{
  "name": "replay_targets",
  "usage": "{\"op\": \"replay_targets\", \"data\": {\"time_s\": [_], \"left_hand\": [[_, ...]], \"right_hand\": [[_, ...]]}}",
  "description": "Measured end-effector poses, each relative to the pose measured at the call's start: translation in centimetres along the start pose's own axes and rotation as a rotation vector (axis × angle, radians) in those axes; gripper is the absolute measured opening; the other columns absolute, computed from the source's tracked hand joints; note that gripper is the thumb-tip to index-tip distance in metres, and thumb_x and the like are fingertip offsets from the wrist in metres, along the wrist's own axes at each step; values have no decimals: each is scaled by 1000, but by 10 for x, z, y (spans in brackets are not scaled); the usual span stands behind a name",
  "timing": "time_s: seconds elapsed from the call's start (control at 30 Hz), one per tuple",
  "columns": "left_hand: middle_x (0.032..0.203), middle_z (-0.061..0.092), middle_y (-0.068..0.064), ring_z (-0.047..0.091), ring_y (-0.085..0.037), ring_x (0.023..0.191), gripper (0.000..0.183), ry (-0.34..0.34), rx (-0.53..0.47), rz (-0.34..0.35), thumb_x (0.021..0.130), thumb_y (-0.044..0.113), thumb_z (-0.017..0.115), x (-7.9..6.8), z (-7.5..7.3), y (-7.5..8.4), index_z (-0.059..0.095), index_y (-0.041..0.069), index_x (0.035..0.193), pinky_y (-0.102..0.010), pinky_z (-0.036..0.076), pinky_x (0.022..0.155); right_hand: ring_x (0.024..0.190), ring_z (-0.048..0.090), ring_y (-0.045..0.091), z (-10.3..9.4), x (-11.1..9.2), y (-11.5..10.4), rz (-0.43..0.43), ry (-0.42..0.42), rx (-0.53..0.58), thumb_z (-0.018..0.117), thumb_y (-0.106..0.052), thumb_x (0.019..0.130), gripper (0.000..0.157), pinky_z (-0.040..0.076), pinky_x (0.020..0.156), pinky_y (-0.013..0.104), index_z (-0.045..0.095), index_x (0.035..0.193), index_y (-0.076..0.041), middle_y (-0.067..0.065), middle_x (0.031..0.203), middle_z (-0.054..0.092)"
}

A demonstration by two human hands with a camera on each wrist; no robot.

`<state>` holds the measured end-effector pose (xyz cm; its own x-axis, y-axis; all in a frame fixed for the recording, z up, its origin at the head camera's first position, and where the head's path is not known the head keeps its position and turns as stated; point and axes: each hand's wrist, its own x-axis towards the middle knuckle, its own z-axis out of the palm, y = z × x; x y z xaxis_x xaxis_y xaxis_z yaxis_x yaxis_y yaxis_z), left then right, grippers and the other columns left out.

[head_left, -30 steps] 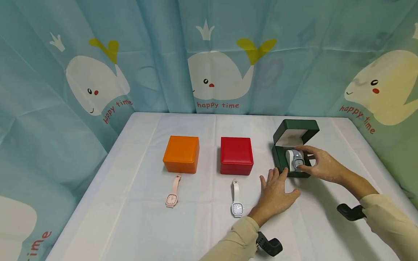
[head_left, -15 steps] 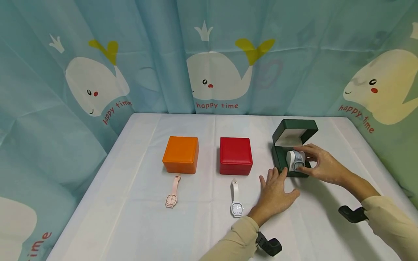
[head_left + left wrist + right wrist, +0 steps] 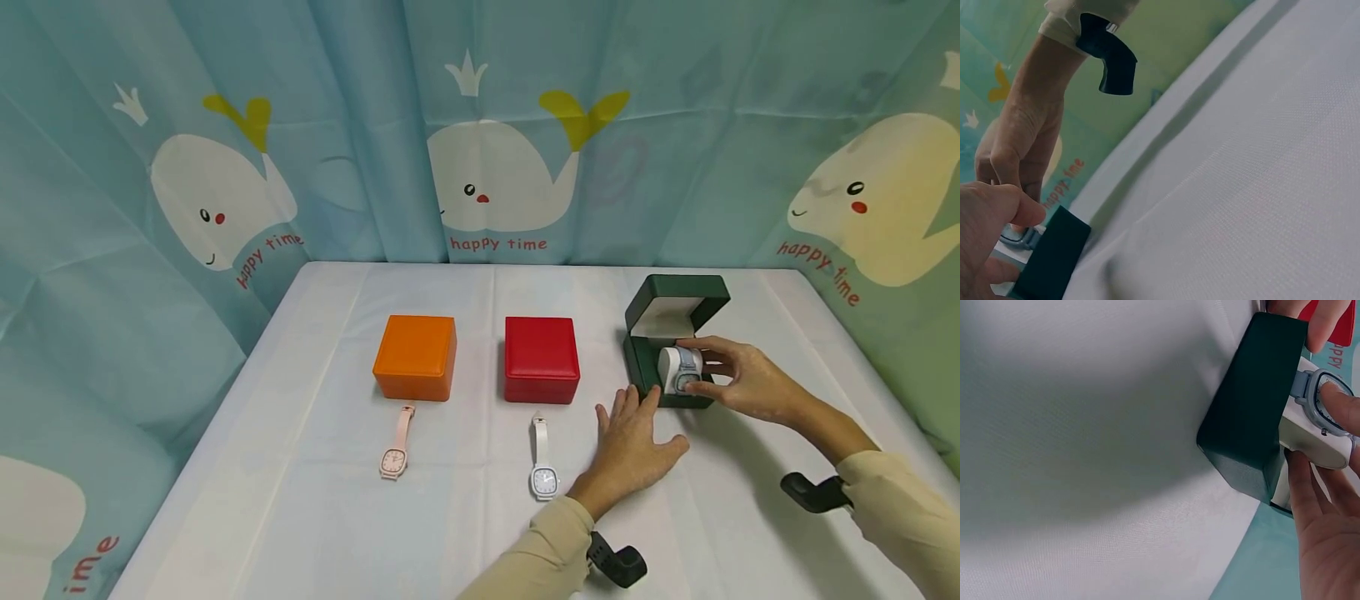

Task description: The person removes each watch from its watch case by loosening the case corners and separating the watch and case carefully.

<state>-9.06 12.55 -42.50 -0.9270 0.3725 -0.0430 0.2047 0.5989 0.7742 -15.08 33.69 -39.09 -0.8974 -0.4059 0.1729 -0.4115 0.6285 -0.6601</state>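
Observation:
The green watch box stands at the right of the table, its lid raised at the back. In it sits a white watch cushion with a blue-grey watch strapped round it. My right hand grips the cushioned watch, thumb on the dial side and fingers at the far end. In the right wrist view the cushion sits partly above the box rim. My left hand rests its spread, fairly straight fingertips against the box's front left corner; the left wrist view shows them close to the watch.
A closed red box and a closed orange box stand to the left. A white watch lies before the red box, a pink watch before the orange one. A whale-print curtain hangs behind the white table.
The watch and its cushion have shifted very slightly to the right in the box with my right hand. My left hand stays at the box corner.

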Motion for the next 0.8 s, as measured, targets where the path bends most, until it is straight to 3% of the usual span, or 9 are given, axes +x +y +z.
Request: {"op": "replay_targets", "data": {"time_s": [0.1,0.33,0.5,0.8], "left_hand": [[161,32,-11,25,-27,150,67,-2,-6,0,96,38,66,0,0,0,45,15,155,-60,17,118],[161,33,-10,25,-28,150,66,-6,-3,3,96,38,66,0,0,0,45,15,155,-61,17,118],[161,33,-9,26,-27,150,65,-17,2,-10,96,39,65,1,-1,2,46,16,154,-60,17,117],[161,34,-8,26,-26,149,65,-6,22,-28,96,39,67,0,-1,4,47,18,154,-60,18,118]], "right_hand": [[102,65,41,-1,0,0,-2,7,-3,87,3,77,64,55,77,19,58,134,9,27,124,61],[103,61,2,-2,-2,-2,0,14,32,86,5,76,62,55,78,19,60,132,7,24,124,61],[103,59,-2,-3,-3,-2,-8,18,38,86,6,76,62,56,78,22,59,132,7,24,125,60],[104,58,-6,-4,-2,1,-57,36,91,84,12,75,62,52,82,15,59,132,8,20,124,60]]}}
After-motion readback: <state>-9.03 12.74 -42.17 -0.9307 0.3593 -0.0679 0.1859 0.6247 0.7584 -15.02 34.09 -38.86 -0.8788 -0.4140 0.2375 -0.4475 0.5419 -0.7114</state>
